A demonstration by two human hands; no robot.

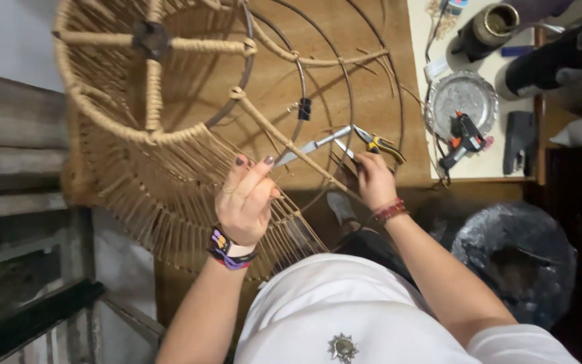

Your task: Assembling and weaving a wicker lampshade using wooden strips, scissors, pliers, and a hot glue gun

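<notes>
Head view shows, from left to right, one wire lampshade frame (190,101) partly wound with tan rope, standing on the wooden floor (365,81) and filling the upper left and middle of the picture. The left hand (244,202) sits against the wound lower edge of the frame, its fingers (247,168) pressed together and curled, seemingly pinching a strand of rope (the strand itself is too thin to make out between the fingertips). One small black binder clip (304,108) grips a bare wire ring just above. The right hand (374,180) lies to the right of it, fingers folded around one pair of scissors (318,143), whose blades point left toward the left hand; one pair of yellow-handled pliers (380,143) lies just beside the knuckles, and whether the hand touches it cannot be told.

A fair judgement is that a cut goes best if the left hand keeps the strand taut and the blades close near the wrap, clear of the fingertips and of the wire.

Further right, a pale table (479,165) bears one round metal tray (463,98) with one glue gun (465,135) on it. One dark bag (513,256) sits on the floor below. Two wristbands show on the left wrist, one on the right.
</notes>
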